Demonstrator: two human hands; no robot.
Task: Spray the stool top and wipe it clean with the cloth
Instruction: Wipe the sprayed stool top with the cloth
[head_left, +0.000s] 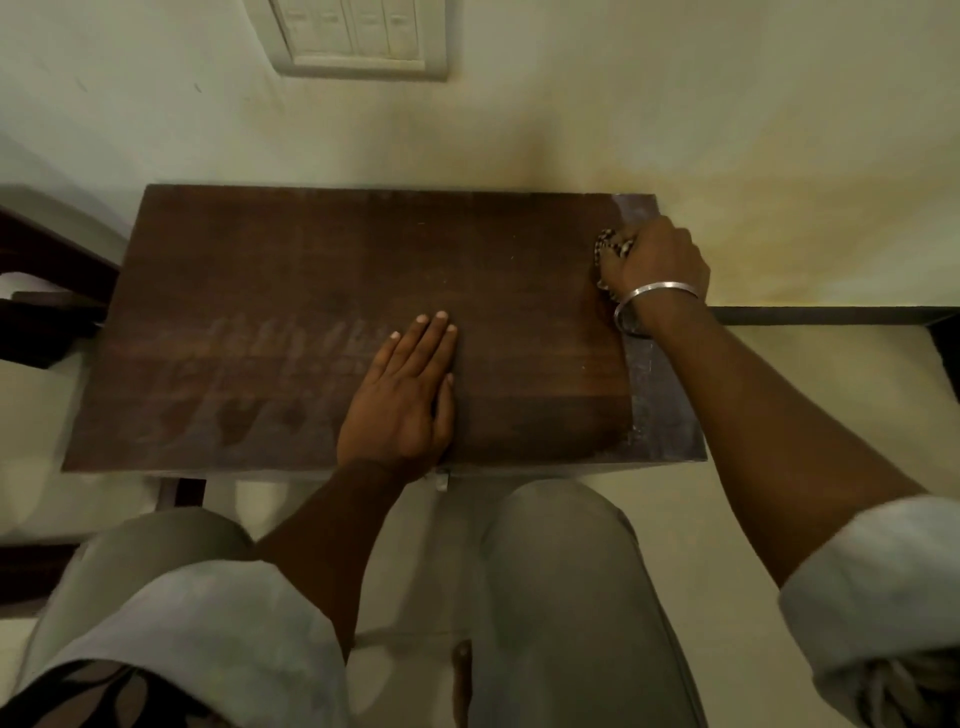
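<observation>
The dark brown wooden stool top (291, 291) fills the middle of the head view and stands against a pale wall. My left hand (405, 395) lies flat on it near the front edge, palm down, fingers together, holding nothing. My right hand (657, 265) is at the far right corner, closed around a bunched, patterned cloth (610, 248) that presses on the wood; most of the cloth is hidden under the hand. A silver bangle circles that wrist. Wet streaks show on the left half of the top. No spray bottle is in view.
A pale wall (571, 114) with a switch plate (358, 41) rises right behind the stool. Dark wooden furniture (47, 291) stands at the left, and a dark rail (831, 314) runs along the right. My knees in grey trousers (566, 561) are just in front of the stool.
</observation>
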